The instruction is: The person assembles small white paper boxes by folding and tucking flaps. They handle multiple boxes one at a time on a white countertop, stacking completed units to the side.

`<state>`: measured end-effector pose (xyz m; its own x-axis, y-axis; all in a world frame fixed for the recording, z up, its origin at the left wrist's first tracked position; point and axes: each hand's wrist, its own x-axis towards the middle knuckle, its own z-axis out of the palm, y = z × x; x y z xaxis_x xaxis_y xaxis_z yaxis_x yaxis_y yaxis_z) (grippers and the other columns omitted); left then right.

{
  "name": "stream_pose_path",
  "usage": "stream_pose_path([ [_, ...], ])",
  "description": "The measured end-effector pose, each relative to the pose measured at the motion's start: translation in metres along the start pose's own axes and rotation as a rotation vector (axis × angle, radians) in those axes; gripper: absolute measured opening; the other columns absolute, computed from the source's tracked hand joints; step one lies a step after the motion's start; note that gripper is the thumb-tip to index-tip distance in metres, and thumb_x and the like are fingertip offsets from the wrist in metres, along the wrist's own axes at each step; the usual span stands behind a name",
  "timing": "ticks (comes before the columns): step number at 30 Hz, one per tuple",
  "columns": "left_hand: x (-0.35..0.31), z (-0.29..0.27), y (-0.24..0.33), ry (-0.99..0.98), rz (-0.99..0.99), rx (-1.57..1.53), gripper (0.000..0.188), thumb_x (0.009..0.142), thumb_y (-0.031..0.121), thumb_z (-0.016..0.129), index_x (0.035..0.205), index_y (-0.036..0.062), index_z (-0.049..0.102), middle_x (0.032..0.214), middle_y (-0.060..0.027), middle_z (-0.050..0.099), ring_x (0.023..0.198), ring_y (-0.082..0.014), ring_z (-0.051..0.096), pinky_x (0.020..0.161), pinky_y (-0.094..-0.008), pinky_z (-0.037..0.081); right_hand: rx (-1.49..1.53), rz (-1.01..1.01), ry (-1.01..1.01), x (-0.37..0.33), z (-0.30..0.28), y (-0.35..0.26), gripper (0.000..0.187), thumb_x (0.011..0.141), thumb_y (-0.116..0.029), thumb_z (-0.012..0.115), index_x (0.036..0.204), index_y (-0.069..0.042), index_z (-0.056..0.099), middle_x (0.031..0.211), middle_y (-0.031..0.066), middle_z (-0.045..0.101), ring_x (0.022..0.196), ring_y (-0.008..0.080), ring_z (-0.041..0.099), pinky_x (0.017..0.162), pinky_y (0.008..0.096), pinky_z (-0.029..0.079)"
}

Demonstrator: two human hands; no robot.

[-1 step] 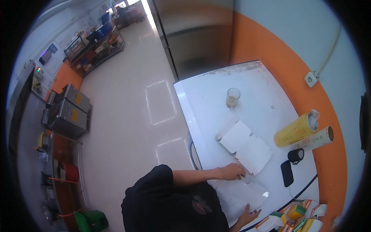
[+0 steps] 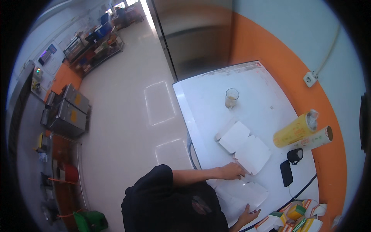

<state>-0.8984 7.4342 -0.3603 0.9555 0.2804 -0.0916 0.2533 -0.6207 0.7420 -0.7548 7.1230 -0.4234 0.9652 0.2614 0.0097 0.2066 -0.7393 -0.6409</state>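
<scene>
In front of my torso lies a white, partly folded cardboard box [image 2: 241, 193] with a shiny surface. My left hand [image 2: 232, 171] reaches across from the left, its fingers curled and pinched at the far edge of this box. Close to the box's near right edge is my right hand [image 2: 246, 217], thumb and fingers apart, with a small dark spot between them that I cannot make out. Just beyond my left hand, a second white cardboard box [image 2: 253, 154] lies opened out flat, with another white panel [image 2: 234, 137] joining it.
On the white table [image 2: 205, 116] stand a glass mug [image 2: 232, 98], a yellow roll [image 2: 293, 131], a pale cardboard tube [image 2: 315, 140] and a small black speaker [image 2: 295, 155]. A black phone [image 2: 286, 174] lies with a cable. Colourful cartons [image 2: 295, 216] crowd the near right corner beside the orange wall.
</scene>
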Motion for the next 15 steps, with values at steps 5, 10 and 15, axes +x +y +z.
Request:
stream_pose_path([
  [5, -0.002, -0.006, 0.004, 0.155, 0.093, -0.079, 0.023, 0.090, 0.017, 0.072, 0.111, 0.0080, 0.073, 0.117, -0.0124, 0.072, 0.113, -0.0340, 0.066, 0.096, -0.0456, 0.052, 0.025, 0.160, -0.118, 0.023, -0.030, 0.016, 0.058, 0.097, -0.018, 0.073, 0.145, 0.004, 0.049, 0.133, 0.0228, 0.060, 0.106, 0.0337, 0.067, 0.090, 0.0433, 0.057],
  [10, -0.013, -0.014, 0.019, 0.294, 0.306, -0.087, 0.026, 0.095, 0.018, 0.071, 0.115, 0.0014, 0.070, 0.115, -0.0139, 0.073, 0.109, -0.0328, 0.069, 0.099, -0.0443, 0.053, -0.065, -0.369, 0.310, 0.030, -0.038, 0.015, 0.052, 0.101, -0.026, 0.069, 0.138, 0.008, 0.054, 0.125, 0.0283, 0.062, 0.114, 0.0389, 0.062, 0.089, 0.0454, 0.058],
  [15, -0.023, -0.025, 0.038, 0.187, 0.053, -0.645, 0.028, 0.096, 0.020, 0.071, 0.118, 0.0028, 0.071, 0.121, -0.0145, 0.072, 0.113, -0.0307, 0.068, 0.100, -0.0415, 0.052, 0.690, -0.083, 0.289, 0.007, -0.060, -0.036, 0.065, 0.098, -0.017, 0.071, 0.150, 0.007, 0.040, 0.139, 0.0282, 0.053, 0.123, 0.0381, 0.057, 0.081, 0.0516, 0.060],
])
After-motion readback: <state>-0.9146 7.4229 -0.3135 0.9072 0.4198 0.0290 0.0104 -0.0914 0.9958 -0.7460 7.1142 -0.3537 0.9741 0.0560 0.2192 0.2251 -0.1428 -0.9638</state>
